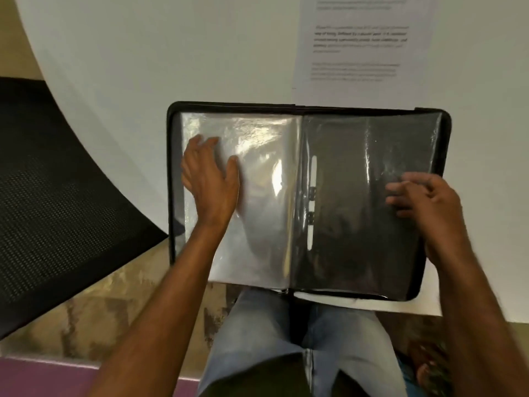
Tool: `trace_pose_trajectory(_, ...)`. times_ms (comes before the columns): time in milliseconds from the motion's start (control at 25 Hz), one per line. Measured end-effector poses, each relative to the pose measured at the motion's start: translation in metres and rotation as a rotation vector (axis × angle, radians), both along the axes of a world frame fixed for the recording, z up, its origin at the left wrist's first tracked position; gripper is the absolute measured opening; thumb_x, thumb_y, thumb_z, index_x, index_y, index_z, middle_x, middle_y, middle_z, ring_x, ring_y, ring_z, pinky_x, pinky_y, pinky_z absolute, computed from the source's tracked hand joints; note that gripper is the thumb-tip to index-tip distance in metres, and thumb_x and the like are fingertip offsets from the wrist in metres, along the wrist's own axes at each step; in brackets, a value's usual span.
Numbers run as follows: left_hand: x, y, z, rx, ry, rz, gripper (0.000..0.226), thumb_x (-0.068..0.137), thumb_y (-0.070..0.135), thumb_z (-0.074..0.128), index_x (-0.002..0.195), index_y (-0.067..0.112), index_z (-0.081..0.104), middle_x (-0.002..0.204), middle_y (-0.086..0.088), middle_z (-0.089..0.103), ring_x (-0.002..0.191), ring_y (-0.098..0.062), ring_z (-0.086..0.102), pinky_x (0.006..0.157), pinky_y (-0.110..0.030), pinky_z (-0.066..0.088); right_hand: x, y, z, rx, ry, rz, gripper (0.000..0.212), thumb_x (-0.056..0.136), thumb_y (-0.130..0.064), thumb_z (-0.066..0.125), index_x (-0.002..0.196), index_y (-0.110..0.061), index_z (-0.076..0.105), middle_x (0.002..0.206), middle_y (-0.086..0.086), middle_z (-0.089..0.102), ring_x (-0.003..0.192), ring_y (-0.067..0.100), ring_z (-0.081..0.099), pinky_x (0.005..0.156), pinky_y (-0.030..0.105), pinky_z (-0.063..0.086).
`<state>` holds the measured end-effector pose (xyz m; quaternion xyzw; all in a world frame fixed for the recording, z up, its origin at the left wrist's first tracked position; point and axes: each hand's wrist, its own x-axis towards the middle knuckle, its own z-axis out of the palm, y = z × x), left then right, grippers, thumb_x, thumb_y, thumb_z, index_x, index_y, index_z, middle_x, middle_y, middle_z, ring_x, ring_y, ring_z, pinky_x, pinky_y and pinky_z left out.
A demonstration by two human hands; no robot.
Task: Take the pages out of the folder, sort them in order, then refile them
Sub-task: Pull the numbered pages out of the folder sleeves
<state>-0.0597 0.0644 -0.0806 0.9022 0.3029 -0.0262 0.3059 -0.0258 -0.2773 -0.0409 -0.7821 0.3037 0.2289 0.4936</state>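
Fingers (400,193) of the right hand (429,204) curl loosely against the clear sleeve (357,196) beneath them, whether pinching it I cannot tell; the left hand (210,179) presses flat on the folder (171,167), pages (363,44) lying beyond.

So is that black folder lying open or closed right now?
Open. The folder lies spread flat on the white table, clear sleeves showing on both halves. The left hand rests on the left sleeve; the right hand fingers the right one.

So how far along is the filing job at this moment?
Done: a printed page lies out on the table beyond the open folder. In hand: left hand flat on the left sleeve, right hand fingering the right sleeve. Left: sorting and refiling.
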Motion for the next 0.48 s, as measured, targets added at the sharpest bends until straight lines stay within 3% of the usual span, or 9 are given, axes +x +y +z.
trace_pose_trajectory(160,-0.045,0.015,0.004,-0.007,0.184,0.123,0.063,0.094,0.039,0.067,0.15,0.022,0.044,0.164,-0.007,0.028,0.15,-0.03,0.025,0.121,-0.055,0.026,-0.009,0.015,0.024,-0.007,0.064,0.157,0.017,0.1,-0.035,0.064,0.109,-0.028,0.076,0.101,-0.005,0.079,0.098,0.017,0.075,0.089,0.038,0.058)
trace_pose_trajectory(320,-0.059,0.019,0.02,-0.068,0.202,0.199,0.072,0.094,0.037,0.071,0.154,0.016,0.037,0.157,-0.009,0.036,0.144,-0.031,0.032,0.118,-0.051,0.031,-0.01,0.049,0.057,0.006,0.051,0.3,0.019,0.1,-0.038,0.063,0.103,-0.032,0.08,0.096,-0.016,0.077,0.086,-0.007,0.068,0.077,0.022,0.049)
trace_pose_trajectory(480,-0.051,0.033,0.028,-0.166,0.253,0.32,0.065,0.093,0.031,0.076,0.147,0.012,0.045,0.144,-0.011,0.049,0.135,-0.031,0.043,0.112,-0.044,0.039,-0.019,0.076,0.066,0.07,0.04,0.331,0.022,0.099,-0.041,0.062,0.102,-0.029,0.08,0.097,-0.013,0.078,0.092,0.002,0.07,0.079,0.025,0.05)
